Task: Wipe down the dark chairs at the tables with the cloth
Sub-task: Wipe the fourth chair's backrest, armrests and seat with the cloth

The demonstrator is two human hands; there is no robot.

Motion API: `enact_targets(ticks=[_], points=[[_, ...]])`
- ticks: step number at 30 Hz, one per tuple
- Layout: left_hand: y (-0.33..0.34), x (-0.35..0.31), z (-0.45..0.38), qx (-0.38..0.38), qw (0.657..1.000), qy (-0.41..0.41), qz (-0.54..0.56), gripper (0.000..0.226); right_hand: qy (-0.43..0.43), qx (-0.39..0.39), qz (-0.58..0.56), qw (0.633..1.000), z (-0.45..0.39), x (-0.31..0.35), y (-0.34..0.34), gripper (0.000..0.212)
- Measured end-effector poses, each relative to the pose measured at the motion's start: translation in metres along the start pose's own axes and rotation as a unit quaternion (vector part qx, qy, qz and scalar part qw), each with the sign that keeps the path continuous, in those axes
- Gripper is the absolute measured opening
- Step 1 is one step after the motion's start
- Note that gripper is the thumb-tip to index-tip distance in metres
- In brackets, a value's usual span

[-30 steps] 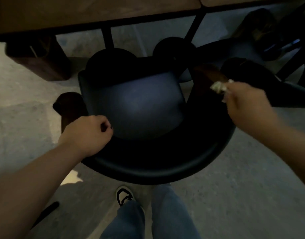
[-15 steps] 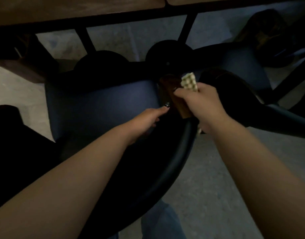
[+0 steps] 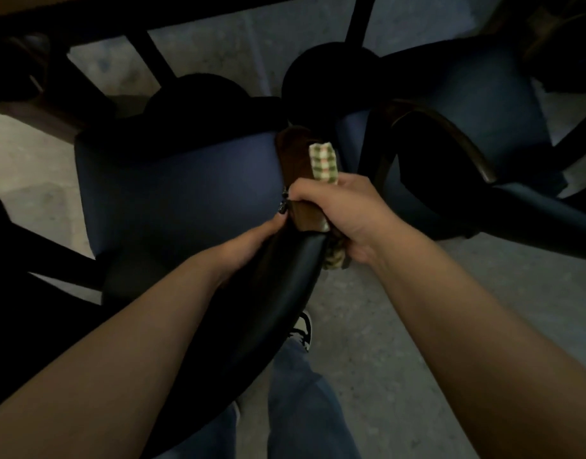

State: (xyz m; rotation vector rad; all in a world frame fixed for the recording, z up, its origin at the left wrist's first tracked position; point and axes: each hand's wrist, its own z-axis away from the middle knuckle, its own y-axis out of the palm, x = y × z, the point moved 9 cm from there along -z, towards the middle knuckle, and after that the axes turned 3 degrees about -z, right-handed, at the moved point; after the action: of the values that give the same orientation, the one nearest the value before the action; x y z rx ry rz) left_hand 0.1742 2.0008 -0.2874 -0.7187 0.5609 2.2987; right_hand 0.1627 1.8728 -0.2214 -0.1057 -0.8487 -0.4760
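A dark chair (image 3: pixel 179 193) with a blue seat and curved black back stands right below me, pushed toward the table. My right hand (image 3: pixel 344 217) wraps a checked green-and-white cloth (image 3: pixel 324 162) around the chair's brown wooden right armrest (image 3: pixel 309 217); cloth ends stick out above and below the fist. My left hand (image 3: pixel 251 243) rests on the inner side of the black backrest just beside that armrest, its fingertips hidden against the dark surface.
A second dark chair (image 3: pixel 483 104) with a blue seat stands close on the right, its curved arm (image 3: pixel 450 134) almost touching the first. The table's black frame bars (image 3: pixel 159 58) cross above. Grey floor (image 3: pixel 384 326) lies to the right, my jeans and shoe (image 3: pixel 303 329) below.
My left hand left the chair's left side and came across to the right armrest. My right hand slid the cloth down along the armrest toward the backrest. The view shifted closer and rightward.
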Motion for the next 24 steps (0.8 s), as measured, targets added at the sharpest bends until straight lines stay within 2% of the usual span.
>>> enact_targets(ticks=[5, 7, 9, 11, 13, 15, 18, 21, 24], points=[[0.017, 0.040, 0.016, 0.004, 0.998, -0.068, -0.003, 0.064, 0.019, -0.009, 0.020, 1.000, 0.036, -0.029, -0.014, 0.018], [0.026, 0.056, 0.023, 0.018, 0.996, -0.089, -0.002, 0.055, 0.023, -0.006, 0.026, 0.999, 0.053, -0.042, -0.020, 0.026], [0.034, 0.066, 0.028, 0.030, 0.995, -0.095, -0.008, 0.045, 0.022, 0.015, 0.015, 1.000, 0.065, -0.053, -0.022, 0.022], [0.037, 0.071, 0.030, 0.021, 0.996, -0.090, -0.019, 0.049, 0.039, 0.018, -0.017, 0.999, 0.071, -0.060, -0.028, 0.019], [0.040, 0.075, 0.029, 0.015, 0.996, -0.090, -0.019, 0.058, 0.070, -0.011, -0.037, 0.997, 0.068, -0.068, -0.043, 0.036], [0.041, 0.077, 0.028, 0.007, 0.996, -0.091, -0.017, 0.064, 0.092, -0.062, -0.021, 0.994, 0.056, -0.071, -0.060, 0.037], [0.031, 0.081, 0.022, -0.042, 0.994, -0.096, -0.008, 0.073, 0.101, -0.125, 0.034, 0.986, 0.029, -0.068, -0.078, 0.029], [0.021, 0.073, 0.011, -0.065, 0.992, -0.112, -0.005, 0.050, 0.096, -0.172, 0.138, 0.971, -0.001, -0.068, -0.092, 0.032], [0.004, 0.049, -0.001, -0.066, 0.995, -0.079, 0.012, 0.042, 0.084, -0.215, 0.281, 0.932, -0.029, -0.064, -0.106, 0.040]])
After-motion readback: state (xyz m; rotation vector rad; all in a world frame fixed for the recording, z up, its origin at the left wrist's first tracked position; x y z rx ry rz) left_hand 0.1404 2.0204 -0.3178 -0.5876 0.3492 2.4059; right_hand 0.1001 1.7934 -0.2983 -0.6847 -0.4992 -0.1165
